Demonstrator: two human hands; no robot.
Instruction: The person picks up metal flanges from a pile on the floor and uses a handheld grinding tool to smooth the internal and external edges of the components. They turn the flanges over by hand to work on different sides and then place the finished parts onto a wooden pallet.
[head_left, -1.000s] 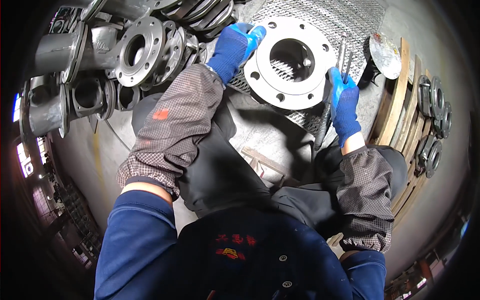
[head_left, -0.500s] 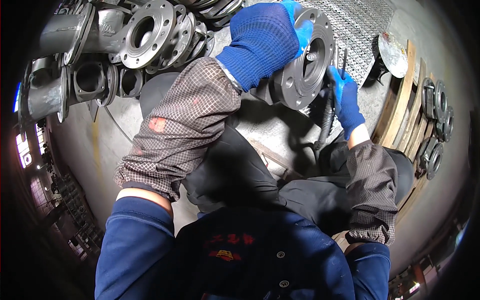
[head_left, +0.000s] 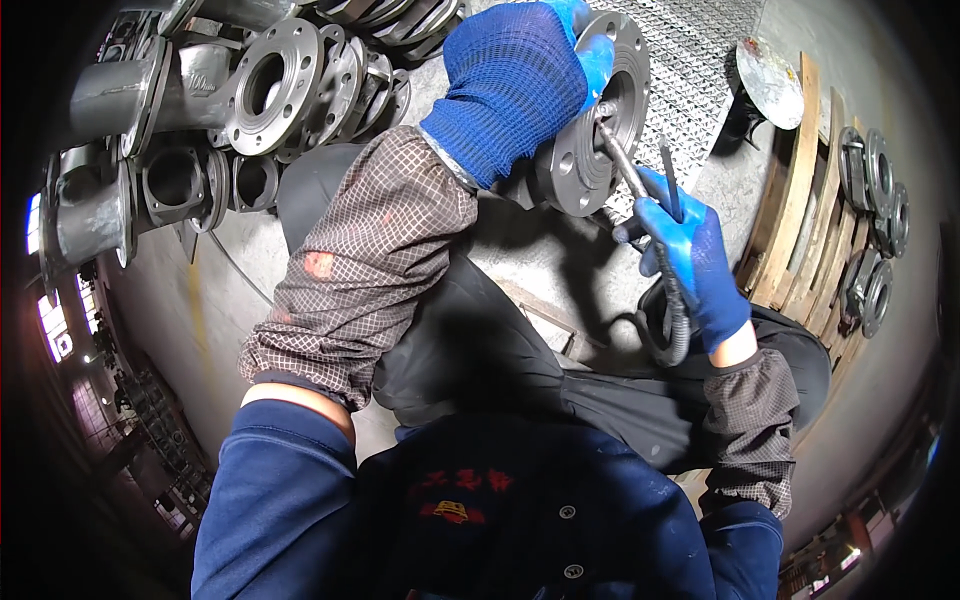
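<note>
My left hand, in a blue knitted glove with a smooth coating, grips the upper left rim of a grey flanged metal casting. The casting is tilted, its round bore facing right. In my gloved right hand is a slim handheld grinder, its tip at the bore. A dark ribbed hose trails from below that hand and loops near my right knee. A thin dark rod sticks up by the right hand; whether it belongs to the grinder I cannot tell.
Several flanged castings are stacked at the left and far left. A patterned metal mesh sheet lies beyond the work. To the right are a round pale plate, a wooden pallet and several flanged parts along it.
My right hand has come nearer and turned, bringing the grinder's tip to the bore. The hose now bends in a loop. My left hand and the casting have shifted slightly left.
</note>
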